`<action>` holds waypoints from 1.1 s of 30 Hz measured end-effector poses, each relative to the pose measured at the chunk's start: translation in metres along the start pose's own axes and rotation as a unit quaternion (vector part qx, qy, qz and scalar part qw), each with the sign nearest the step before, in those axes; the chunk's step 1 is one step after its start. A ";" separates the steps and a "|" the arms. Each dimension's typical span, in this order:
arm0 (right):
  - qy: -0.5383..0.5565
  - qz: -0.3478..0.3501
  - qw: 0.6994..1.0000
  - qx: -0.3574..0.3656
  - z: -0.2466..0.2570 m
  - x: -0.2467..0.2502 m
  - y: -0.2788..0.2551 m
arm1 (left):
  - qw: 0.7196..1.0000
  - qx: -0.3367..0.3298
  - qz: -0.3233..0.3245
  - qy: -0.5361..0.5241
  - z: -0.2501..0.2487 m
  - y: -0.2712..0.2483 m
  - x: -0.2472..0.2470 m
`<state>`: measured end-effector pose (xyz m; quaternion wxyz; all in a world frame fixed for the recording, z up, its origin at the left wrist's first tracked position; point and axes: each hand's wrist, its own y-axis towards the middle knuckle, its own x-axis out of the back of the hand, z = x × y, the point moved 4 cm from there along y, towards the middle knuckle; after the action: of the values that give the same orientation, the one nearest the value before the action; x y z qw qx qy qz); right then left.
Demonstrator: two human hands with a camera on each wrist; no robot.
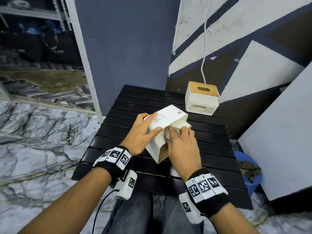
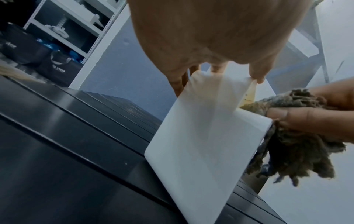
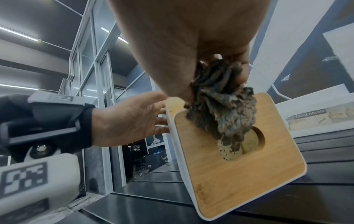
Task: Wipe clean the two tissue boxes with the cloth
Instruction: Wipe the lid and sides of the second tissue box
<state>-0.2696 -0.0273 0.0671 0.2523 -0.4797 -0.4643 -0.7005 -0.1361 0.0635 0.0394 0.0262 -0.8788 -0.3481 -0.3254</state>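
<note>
The left hand (image 1: 142, 132) lies on the near tissue box (image 1: 166, 122), fingers wrapped over the box's far end and thumb extended along its upper white face; the hold is a steadying clasp, not a tight fist. The box is tipped on its side on the black slatted tabletop (image 1: 131, 102), resting on a lower edge, with its long axis running from near-left to far-right and its wooden lid (image 3: 235, 160) turned toward the person and to the right. Smudge marks (image 1: 157, 119) show on the upper white face, which is judged not yet wiped.

Directly right of the left hand, the right hand (image 1: 183, 146) grips a bunched grey-brown cloth (image 1: 168, 135), fingers curled round it. The cloth is pressed where the white side wall meets the lid; the right wrist view shows it hanging over the lid's upper corner and partly across the oval opening. The working surface therefore lies just ahead of the right hand, which is the nearer hand to it. A stroke along the box's long axis appears to be the likely next demand, with the left hand resisting the push.

Further right, at the tabletop's far corner, the second tissue box (image 1: 201, 98) stands upright, well apart from both hands and untouched. A blue basin (image 1: 253, 181) sits beyond the tabletop's right edge.
</note>
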 end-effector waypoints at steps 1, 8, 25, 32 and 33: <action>-0.003 0.001 1.000 0.004 -0.002 -0.001 0.000 | 1.000 -0.001 0.002 0.003 0.000 0.000 0.000; -0.030 -0.106 0.991 0.080 0.011 0.013 0.008 | 1.000 -0.007 0.004 0.009 -0.002 0.002 0.001; 0.060 0.014 0.998 -0.006 0.015 -0.008 0.004 | 0.999 -0.020 0.016 0.029 0.009 0.010 0.010; 0.097 0.031 0.994 0.028 0.033 -0.009 -0.009 | 1.000 -0.023 0.016 -0.006 0.014 0.012 0.009; 0.097 0.033 0.994 0.034 0.032 -0.008 -0.009 | 1.000 -0.021 0.016 -0.009 0.014 0.011 0.009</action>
<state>-0.2590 0.0043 0.0594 0.3350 -0.4160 -0.4453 -0.7186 -0.1165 0.0645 0.0352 0.0097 -0.8876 -0.3271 -0.3242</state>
